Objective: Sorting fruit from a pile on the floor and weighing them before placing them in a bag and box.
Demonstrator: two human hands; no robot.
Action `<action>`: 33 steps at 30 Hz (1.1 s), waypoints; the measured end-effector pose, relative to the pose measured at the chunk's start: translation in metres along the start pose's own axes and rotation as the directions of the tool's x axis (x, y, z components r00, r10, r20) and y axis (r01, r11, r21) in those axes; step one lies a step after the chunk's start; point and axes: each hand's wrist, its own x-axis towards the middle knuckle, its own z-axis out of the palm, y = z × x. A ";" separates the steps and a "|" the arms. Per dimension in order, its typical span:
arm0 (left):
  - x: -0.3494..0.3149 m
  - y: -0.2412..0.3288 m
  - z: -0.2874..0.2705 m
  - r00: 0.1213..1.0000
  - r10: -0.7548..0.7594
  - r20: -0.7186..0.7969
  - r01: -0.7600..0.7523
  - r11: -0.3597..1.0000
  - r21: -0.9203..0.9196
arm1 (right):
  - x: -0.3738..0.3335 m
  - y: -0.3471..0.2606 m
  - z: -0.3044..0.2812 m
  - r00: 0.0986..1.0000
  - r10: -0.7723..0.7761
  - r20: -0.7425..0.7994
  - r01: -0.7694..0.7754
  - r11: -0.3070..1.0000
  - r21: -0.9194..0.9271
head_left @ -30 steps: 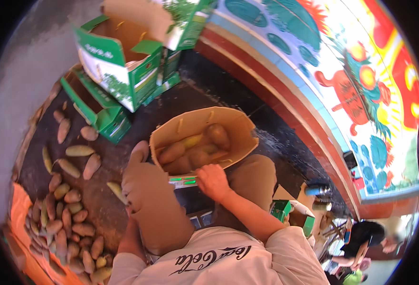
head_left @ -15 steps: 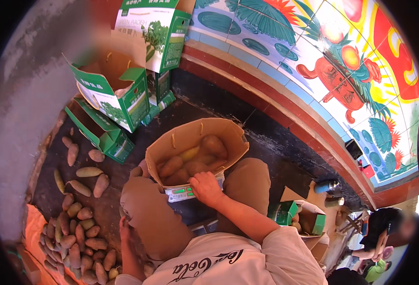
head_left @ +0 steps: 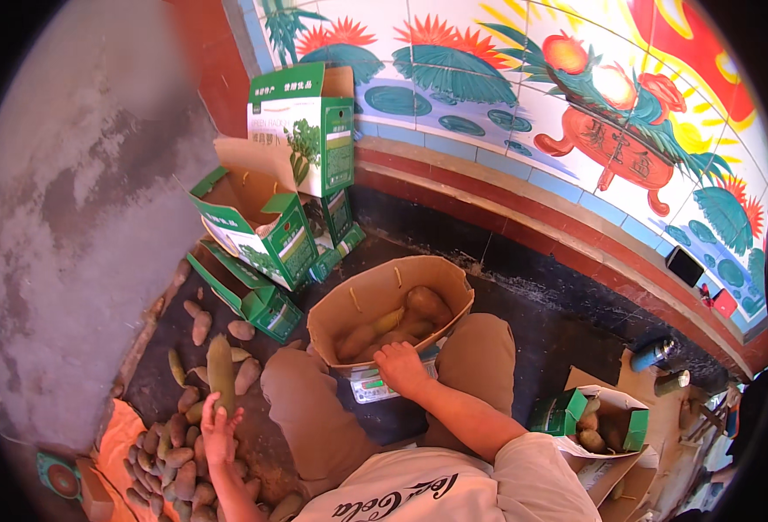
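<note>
My left hand [head_left: 219, 438] is closed round the lower end of a long green radish [head_left: 221, 370], held upright above the pile of radishes [head_left: 175, 465] at my left. Between my knees an open cardboard box [head_left: 336, 311] with cord handles holds several large radishes [head_left: 427, 304]. It sits on a scale [head_left: 372, 388] whose lit green display faces me. My right hand [head_left: 402, 367] grips the box's near rim, fingers bent over the edge.
Green and white cartons [head_left: 266, 235] stand at the far left, one atop another. Loose radishes [head_left: 201, 326] lie in front of them. At my right an open green carton [head_left: 593, 422] holds more radishes, near a blue flask [head_left: 652, 353]. A painted tile wall [head_left: 488, 87] rises beyond.
My left hand has come up from low beside my knee, now with a long radish in it. My right hand stays on the box rim. The whole view has turned and shifted.
</note>
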 end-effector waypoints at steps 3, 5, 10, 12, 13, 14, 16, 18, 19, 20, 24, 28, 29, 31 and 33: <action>0.010 0.050 0.039 0.985 0.093 0.143 -0.086 0.995 -0.054 | 0.000 0.001 0.003 1.000 -0.003 -0.026 0.003 1.000 0.001; 0.018 0.071 0.073 0.970 0.129 0.207 -0.119 0.991 -0.059 | -0.002 0.002 0.002 0.999 -0.003 -0.047 0.003 1.000 0.005; 0.041 0.082 0.150 0.862 -0.001 0.507 0.046 0.996 -0.076 | -0.004 0.002 0.003 0.996 -0.023 -0.084 0.029 0.998 0.063; 0.054 0.068 0.181 0.834 -0.037 0.550 0.069 0.997 -0.037 | -0.008 0.005 0.004 0.995 -0.021 -0.093 0.029 0.997 0.076; 0.060 0.060 0.199 0.803 -0.093 0.588 0.145 0.989 -0.041 | -0.009 0.007 0.005 0.995 -0.027 -0.098 0.035 0.995 0.088; 0.063 0.052 0.210 0.767 -0.154 0.623 0.223 0.974 -0.035 | -0.010 0.006 0.005 0.995 -0.020 -0.096 0.029 0.995 0.095; 0.067 0.033 0.220 0.789 -0.190 0.584 0.182 0.981 0.073 | -0.008 0.005 0.003 0.993 -0.034 -0.115 0.047 0.992 0.116; 0.069 0.025 0.223 0.856 -0.178 0.486 0.034 0.956 0.290 | -0.006 0.005 0.002 0.994 -0.037 -0.099 0.049 0.992 0.120; 0.067 0.024 0.220 0.855 -0.186 0.485 0.043 0.956 0.291 | -0.006 0.006 0.001 0.995 -0.039 -0.088 0.049 0.992 0.119; 0.064 0.024 0.214 0.878 -0.069 0.474 -0.070 0.961 0.269 | -0.007 0.006 0.001 0.996 -0.038 -0.079 0.048 0.991 0.123; 0.047 0.042 0.180 0.904 0.263 0.338 -0.358 0.897 0.259 | -0.012 0.010 -0.001 0.995 -0.022 -0.096 0.033 0.993 0.117; 0.041 0.039 0.113 0.903 0.417 0.101 -0.426 0.849 0.311 | -0.010 0.009 -0.004 0.995 -0.035 -0.090 0.042 0.996 0.084; 0.034 0.039 0.103 0.922 0.386 0.012 -0.365 0.863 0.350 | -0.010 0.009 -0.004 0.994 -0.042 -0.098 0.048 0.997 0.061; 0.036 0.001 0.053 0.953 0.267 -0.143 -0.204 0.915 0.347 | -0.008 0.008 -0.005 0.998 -0.047 -0.039 0.049 0.997 0.054; 0.041 -0.064 -0.014 0.958 0.199 -0.206 -0.092 0.895 0.438 | -0.005 0.009 -0.004 0.994 -0.060 -0.094 0.066 0.996 0.057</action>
